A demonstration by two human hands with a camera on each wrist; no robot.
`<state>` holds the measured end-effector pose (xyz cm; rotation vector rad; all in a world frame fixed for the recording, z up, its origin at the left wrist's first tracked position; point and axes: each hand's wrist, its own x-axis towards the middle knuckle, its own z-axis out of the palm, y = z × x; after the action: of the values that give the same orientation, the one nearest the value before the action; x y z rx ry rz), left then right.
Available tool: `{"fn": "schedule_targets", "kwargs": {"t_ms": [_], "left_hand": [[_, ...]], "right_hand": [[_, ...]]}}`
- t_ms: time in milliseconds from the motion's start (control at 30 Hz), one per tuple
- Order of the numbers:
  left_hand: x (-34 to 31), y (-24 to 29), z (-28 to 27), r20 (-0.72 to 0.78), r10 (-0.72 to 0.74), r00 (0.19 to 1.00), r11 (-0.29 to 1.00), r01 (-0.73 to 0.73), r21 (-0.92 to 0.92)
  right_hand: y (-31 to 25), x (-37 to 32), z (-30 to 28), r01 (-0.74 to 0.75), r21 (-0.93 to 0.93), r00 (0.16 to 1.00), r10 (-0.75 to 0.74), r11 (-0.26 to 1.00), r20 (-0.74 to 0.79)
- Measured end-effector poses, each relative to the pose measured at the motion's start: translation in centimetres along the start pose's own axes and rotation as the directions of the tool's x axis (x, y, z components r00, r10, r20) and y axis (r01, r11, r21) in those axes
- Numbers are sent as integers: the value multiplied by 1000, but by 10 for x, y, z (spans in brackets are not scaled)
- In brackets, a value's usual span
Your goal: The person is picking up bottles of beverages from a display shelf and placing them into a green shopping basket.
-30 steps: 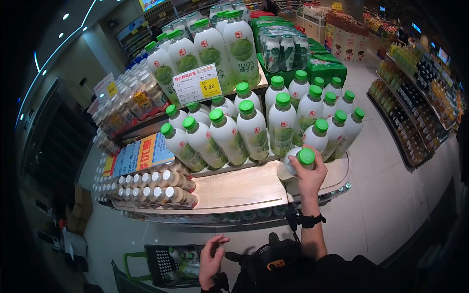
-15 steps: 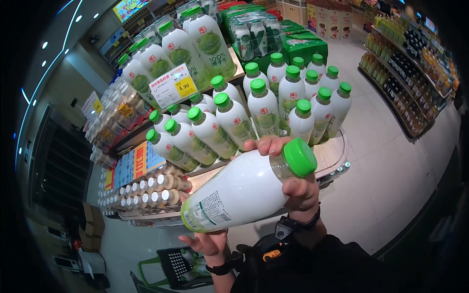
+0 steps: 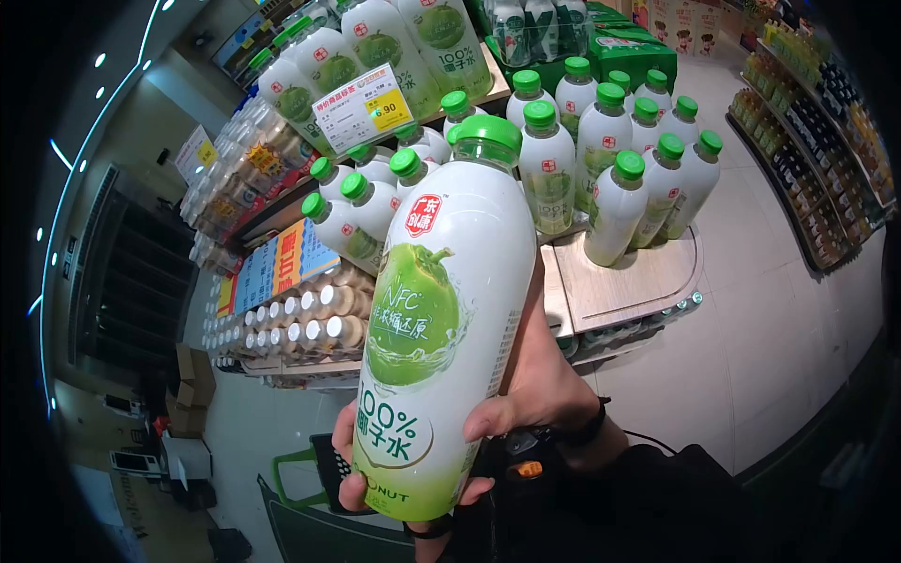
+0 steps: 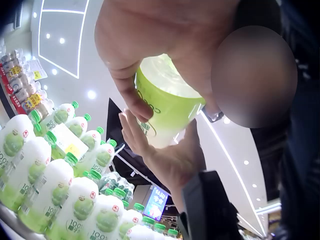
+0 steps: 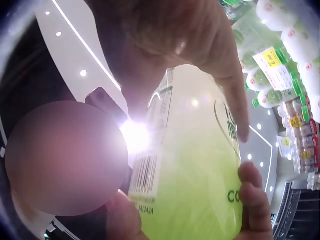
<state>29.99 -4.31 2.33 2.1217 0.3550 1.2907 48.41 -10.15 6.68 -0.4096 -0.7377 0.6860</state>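
Observation:
A large white and green coconut water bottle [image 3: 450, 281] with a green cap stands nearly upright, tilted, close to the head camera, its printed front facing it. My right hand [image 3: 540, 375] grips its right side from behind, the thumb across the lower front. Around the base, the fingers of my left hand [image 3: 349, 455] curl from below. In the left wrist view the left hand [image 4: 165, 40] wraps the bottle's green bottom [image 4: 167, 105], with the right hand [image 4: 172, 155] beyond it. The right wrist view shows the barcode side of the bottle [image 5: 190, 150] under the right hand [image 5: 175, 35].
Matching bottles [image 3: 549, 178] stand in rows on a wooden display [image 3: 610, 281], below a price sign [image 3: 364, 108]. Small white-capped bottles [image 3: 310, 314] are packed at its left. A green-handled cart [image 3: 296, 479] is below, and a stocked shelf [image 3: 798, 159] stands at the right.
The bottle has come off the display toward me and turned from lying slanted to nearly upright, now showing its printed front. My left hand, earlier empty, now holds its base.

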Motion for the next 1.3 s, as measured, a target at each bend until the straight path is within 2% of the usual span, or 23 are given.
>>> {"fn": "schedule_targets", "kwargs": {"t_ms": [100, 267, 400, 467, 533, 567, 633, 667, 700, 767, 800, 833, 867, 900, 967, 1000, 1033, 1100, 1167, 1233, 1300], "left_hand": [[-7, -8, -12, 71, -42, 997, 999, 41, 26], [-8, -13, -19, 210, -141, 968, 989, 129, 73], [-15, -15, -5, 61, -57, 997, 996, 61, -60], [-16, -9, 7, 22, -39, 999, 995, 40, -94], [-14, 5, 21, -152, -252, 956, 910, 181, -373], [-19, 1, 16, -151, -252, 956, 909, 180, -376], [-20, -10, 2, -29, -423, 906, 821, 370, -435], [-18, -16, 10, -175, -384, 907, 863, 284, -419], [-14, -16, 12, -175, -382, 907, 863, 283, -417], [-9, -15, 12, -279, -434, 857, 808, 233, -541], [-16, -24, 3, -280, -433, 857, 809, 232, -540], [-32, -40, -15, 128, -433, 892, 449, 336, -828], [-43, -49, -27, 479, -227, 848, 4, 492, -870], [-50, -48, -28, 479, -227, 848, 6, 493, -870], [-59, -45, -25, 539, -319, 779, 36, 578, -815], [-58, -39, -26, 598, -266, 756, -9, 618, -786], [-59, -36, -27, 592, -273, 758, -10, 613, -790], [-61, -31, -27, 577, -308, 756, 60, 621, -782], [-61, -28, -27, 569, -336, 751, 126, 634, -763], [-57, -26, -27, 568, -358, 741, 190, 653, -733], [-53, -24, -26, 565, -379, 732, 251, 670, -699]], "right_hand": [[2, -3, 7, 33, 41, 999, -32, 999, -25], [-6, -7, 11, -5, 21, 996, 7, 1000, -91], [-5, -11, -1, -43, 36, 999, 43, 998, -18], [5, -12, -13, 135, -57, 990, -133, 989, 35], [8, -10, -16, 149, -25, 989, -148, 989, 4], [9, -9, -18, 162, 8, 986, -162, 987, -28], [15, -7, -26, 155, 34, 988, -155, 987, -13], [20, -6, -30, 162, 76, 986, -165, 984, 36], [23, -5, -32, 159, 123, 982, -171, 980, 86], [27, -3, -29, 136, 181, 985, -152, 974, 79], [29, -3, -28, 111, 237, 989, -132, 965, 72], [32, -3, -29, 112, 238, 989, -132, 965, 72], [34, -4, -29, 33, 262, 982, -80, 964, 172], [35, -4, -27, -47, 278, 962, -31, 959, 271], [43, -5, -27, -95, 343, 945, -24, 935, 327], [44, -7, -25, -156, 401, 923, -11, 903, 385], [42, -10, -24, -166, 402, 921, -3, 900, 388], [33, -19, -25, -386, 504, 892, 172, 773, 419], [34, -24, -28, -385, 504, 902, 201, 773, 381], [37, -23, -32, -273, 452, 937, 128, 849, 326], [34, -21, -31, -264, 427, 941, 134, 865, 310]]}}
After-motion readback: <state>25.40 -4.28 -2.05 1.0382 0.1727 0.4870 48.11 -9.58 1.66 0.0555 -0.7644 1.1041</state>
